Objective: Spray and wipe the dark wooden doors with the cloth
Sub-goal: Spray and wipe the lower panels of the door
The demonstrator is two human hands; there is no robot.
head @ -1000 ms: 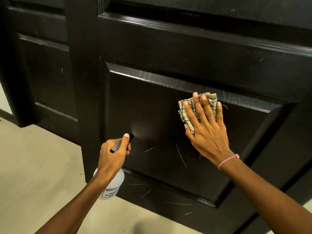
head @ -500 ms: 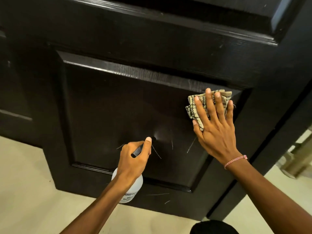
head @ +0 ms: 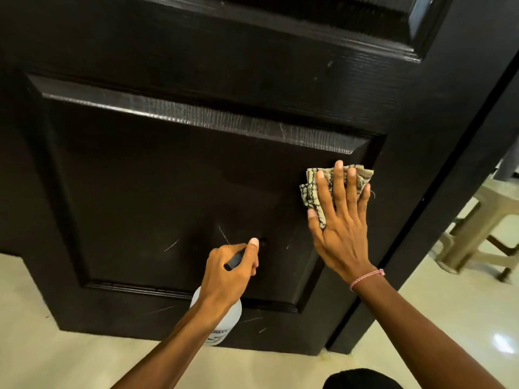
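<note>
A white spray bottle (head: 222, 318) is being gripped round its black head by the left hand (head: 227, 273), the nozzle being aimed at the lower part of the dark door's (head: 168, 178) recessed panel; its contents cannot be told. A patterned cloth (head: 311, 189) is being pressed flat against the panel's upper right corner by the right hand (head: 339, 234), fingers straight. Beyond the door's right edge, a beige stool (head: 477, 228) is being borne by the pale floor (head: 42, 346).

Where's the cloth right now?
Head view, right of centre: the cloth is pressed flat under the right hand against the door panel, near its upper right corner, above and right of the spray bottle held by the left hand.
</note>
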